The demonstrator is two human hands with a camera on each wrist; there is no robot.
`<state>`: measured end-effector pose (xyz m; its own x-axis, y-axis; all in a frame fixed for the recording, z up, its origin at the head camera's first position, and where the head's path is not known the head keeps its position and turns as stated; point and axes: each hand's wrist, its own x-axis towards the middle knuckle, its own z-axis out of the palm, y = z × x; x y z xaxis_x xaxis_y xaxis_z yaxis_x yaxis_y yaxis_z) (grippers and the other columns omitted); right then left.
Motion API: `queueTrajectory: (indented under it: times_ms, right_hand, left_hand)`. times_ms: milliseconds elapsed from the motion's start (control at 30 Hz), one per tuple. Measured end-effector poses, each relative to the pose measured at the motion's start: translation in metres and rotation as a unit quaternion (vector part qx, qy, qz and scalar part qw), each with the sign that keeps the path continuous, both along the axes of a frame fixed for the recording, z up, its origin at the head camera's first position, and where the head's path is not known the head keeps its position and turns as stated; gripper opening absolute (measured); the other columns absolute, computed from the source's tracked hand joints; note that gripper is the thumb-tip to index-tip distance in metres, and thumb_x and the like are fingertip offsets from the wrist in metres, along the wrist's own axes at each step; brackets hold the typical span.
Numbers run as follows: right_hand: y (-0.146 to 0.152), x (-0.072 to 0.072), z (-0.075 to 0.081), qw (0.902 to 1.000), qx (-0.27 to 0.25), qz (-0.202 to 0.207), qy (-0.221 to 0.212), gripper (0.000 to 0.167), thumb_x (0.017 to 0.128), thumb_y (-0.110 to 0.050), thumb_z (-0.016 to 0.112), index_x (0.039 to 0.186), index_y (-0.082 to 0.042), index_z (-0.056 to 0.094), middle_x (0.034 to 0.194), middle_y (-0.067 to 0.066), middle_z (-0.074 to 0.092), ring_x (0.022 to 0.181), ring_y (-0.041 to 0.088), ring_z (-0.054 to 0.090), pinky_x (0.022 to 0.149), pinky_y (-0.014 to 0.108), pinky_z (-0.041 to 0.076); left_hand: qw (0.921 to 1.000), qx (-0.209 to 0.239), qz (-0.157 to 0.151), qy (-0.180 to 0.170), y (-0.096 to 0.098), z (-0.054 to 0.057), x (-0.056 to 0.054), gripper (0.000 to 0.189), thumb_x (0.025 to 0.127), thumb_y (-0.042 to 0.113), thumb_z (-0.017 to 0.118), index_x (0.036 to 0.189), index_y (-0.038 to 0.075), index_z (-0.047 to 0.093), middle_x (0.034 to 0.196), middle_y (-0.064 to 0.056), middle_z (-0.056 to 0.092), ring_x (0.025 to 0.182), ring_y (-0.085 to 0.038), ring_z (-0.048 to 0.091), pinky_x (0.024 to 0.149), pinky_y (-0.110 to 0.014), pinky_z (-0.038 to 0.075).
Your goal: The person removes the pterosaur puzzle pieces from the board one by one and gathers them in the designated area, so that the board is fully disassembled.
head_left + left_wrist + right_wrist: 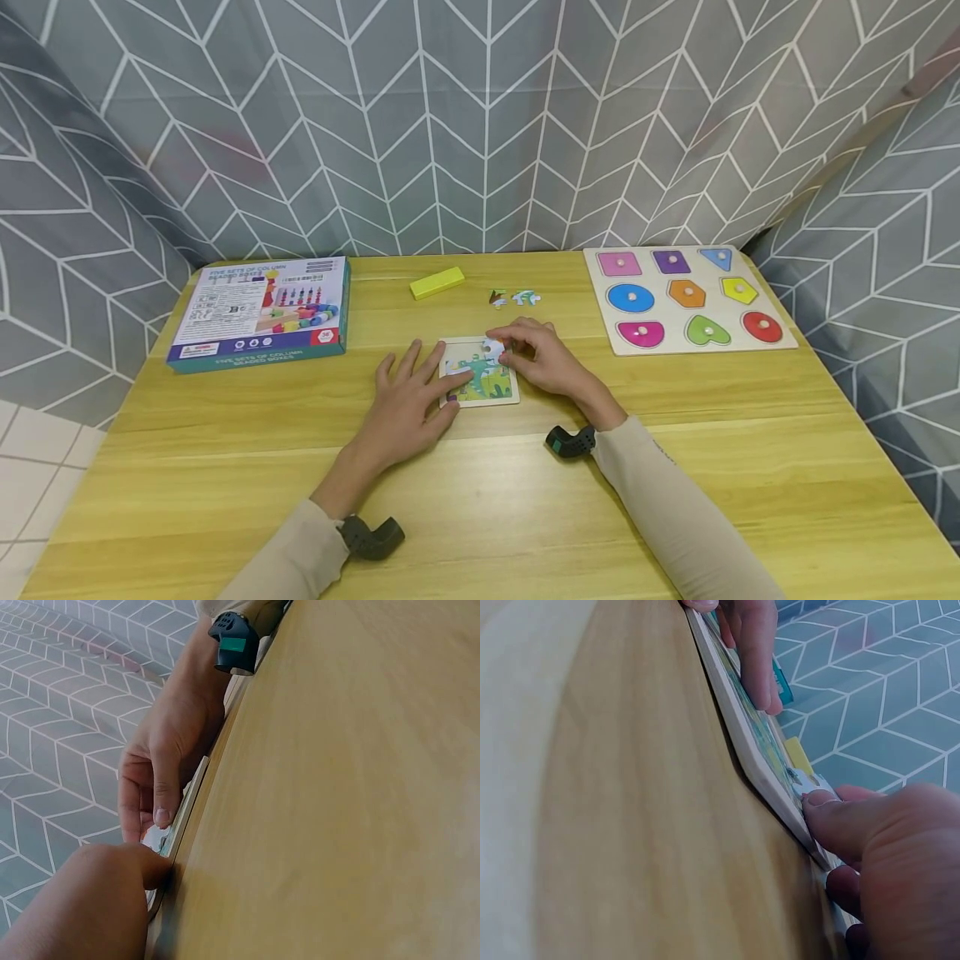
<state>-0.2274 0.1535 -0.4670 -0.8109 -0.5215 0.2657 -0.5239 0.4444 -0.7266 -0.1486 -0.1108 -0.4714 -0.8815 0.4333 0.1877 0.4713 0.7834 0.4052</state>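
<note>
Puzzle tray (463,350): mostly filled; eleven o'clock bare.
Left hand (408,408): spread, released.
Right hand (542,360): pinches white piece (492,347).
Loose pieces (527,297): two, one o'clock.

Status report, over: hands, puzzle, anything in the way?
Left hand on puzzle. Right hand pinching white piece at far right corner. Two loose pieces beyond; apparently nothing blocking.

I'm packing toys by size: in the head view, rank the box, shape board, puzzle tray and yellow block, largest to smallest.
1. Box and shape board: too alike to rank
2. Puzzle tray
3. Yellow block
</note>
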Motion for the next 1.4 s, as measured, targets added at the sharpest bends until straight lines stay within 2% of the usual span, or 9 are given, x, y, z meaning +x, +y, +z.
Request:
queueTrajectory:
  times_ms: [367, 500, 633, 800, 933, 1067, 1200, 1400]
  right_hand:
    - [0.0, 0.0, 0.0, 1.0, -0.005, -0.009, 0.0, 0.034, 0.095, -0.01, 0.071, 0.129, -0.008, 0.07, 0.093, 0.003, 0.062, 0.083, 0.014, 0.053, 0.082, 0.035, 0.027]
    - [0.001, -0.001, 0.0, 0.9996, -0.023, -0.01, -0.009, 0.034, 0.095, -0.008, 0.07, 0.129, -0.006, 0.069, 0.095, 0.005, 0.064, 0.084, 0.015, 0.055, 0.082, 0.03, 0.036]
    - [0.002, -0.004, 0.0, 0.9983, -0.048, -0.005, -0.033, 0.034, 0.097, -0.005, 0.067, 0.13, -0.002, 0.068, 0.1, 0.011, 0.065, 0.086, 0.02, 0.056, 0.077, 0.024, 0.046]
    - [0.006, -0.006, 0.002, 0.9963, -0.06, -0.016, -0.06, 0.033, 0.098, -0.006, 0.066, 0.131, -0.003, 0.068, 0.105, 0.013, 0.065, 0.091, 0.021, 0.055, 0.08, 0.021, 0.046]
    - [0.01, -0.009, 0.005, 0.9951, -0.061, -0.033, -0.07, 0.032, 0.098, -0.008, 0.067, 0.13, -0.007, 0.069, 0.106, 0.01, 0.064, 0.092, 0.018, 0.054, 0.08, 0.02, 0.046]
    - [0.017, -0.015, 0.007, 0.9939, -0.062, -0.062, -0.067, 0.032, 0.097, -0.009, 0.068, 0.129, -0.007, 0.069, 0.101, 0.009, 0.062, 0.086, 0.018, 0.052, 0.075, 0.021, 0.044]
    - [0.029, -0.023, 0.009, 0.9932, -0.058, -0.091, -0.045, 0.032, 0.098, -0.009, 0.067, 0.13, -0.005, 0.069, 0.1, 0.013, 0.062, 0.083, 0.02, 0.049, 0.074, 0.024, 0.042]
    - [0.054, -0.036, 0.02, 0.9886, -0.03, -0.147, -0.01, 0.033, 0.098, -0.009, 0.067, 0.131, -0.003, 0.067, 0.105, 0.017, 0.061, 0.089, 0.024, 0.051, 0.081, 0.028, 0.043]
  left_hand:
    - [1.0, 0.001, 0.002, 0.004, 0.0, 0.001, 0.0, 0.042, 0.101, 0.043, 0.055, 0.142, 0.04, 0.059, 0.167, -0.009, 0.033, 0.157, -0.044, 0.018, 0.118, -0.071, 0.008]
    - [1.0, 0.0, 0.002, 0.004, 0.001, 0.001, 0.0, 0.042, 0.101, 0.042, 0.055, 0.142, 0.04, 0.059, 0.167, -0.008, 0.033, 0.157, -0.044, 0.018, 0.118, -0.071, 0.008]
    - [1.0, 0.001, 0.003, 0.003, 0.001, 0.0, 0.0, 0.042, 0.101, 0.043, 0.054, 0.142, 0.041, 0.059, 0.167, -0.008, 0.032, 0.157, -0.044, 0.018, 0.118, -0.071, 0.008]
    - [1.0, -0.001, 0.003, 0.0, 0.0, -0.001, 0.0, 0.042, 0.101, 0.045, 0.052, 0.143, 0.042, 0.057, 0.168, -0.007, 0.031, 0.157, -0.042, 0.016, 0.119, -0.07, 0.007]
    - [1.0, -0.002, 0.001, -0.001, 0.0, -0.001, 0.0, 0.043, 0.101, 0.046, 0.052, 0.144, 0.042, 0.057, 0.168, -0.006, 0.03, 0.158, -0.042, 0.016, 0.119, -0.07, 0.007]
    - [1.0, 0.003, 0.001, 0.0, -0.001, -0.002, 0.0, 0.043, 0.101, 0.044, 0.054, 0.143, 0.042, 0.057, 0.168, -0.007, 0.031, 0.157, -0.043, 0.016, 0.119, -0.07, 0.007]
    - [0.9999, 0.01, 0.002, 0.003, -0.001, -0.002, 0.001, 0.043, 0.1, 0.043, 0.056, 0.142, 0.041, 0.059, 0.167, -0.008, 0.032, 0.157, -0.043, 0.017, 0.118, -0.07, 0.007]
    - [0.9999, 0.011, 0.002, 0.01, 0.0, -0.003, 0.0, 0.043, 0.099, 0.043, 0.057, 0.142, 0.041, 0.059, 0.167, -0.008, 0.033, 0.157, -0.043, 0.018, 0.118, -0.07, 0.007]
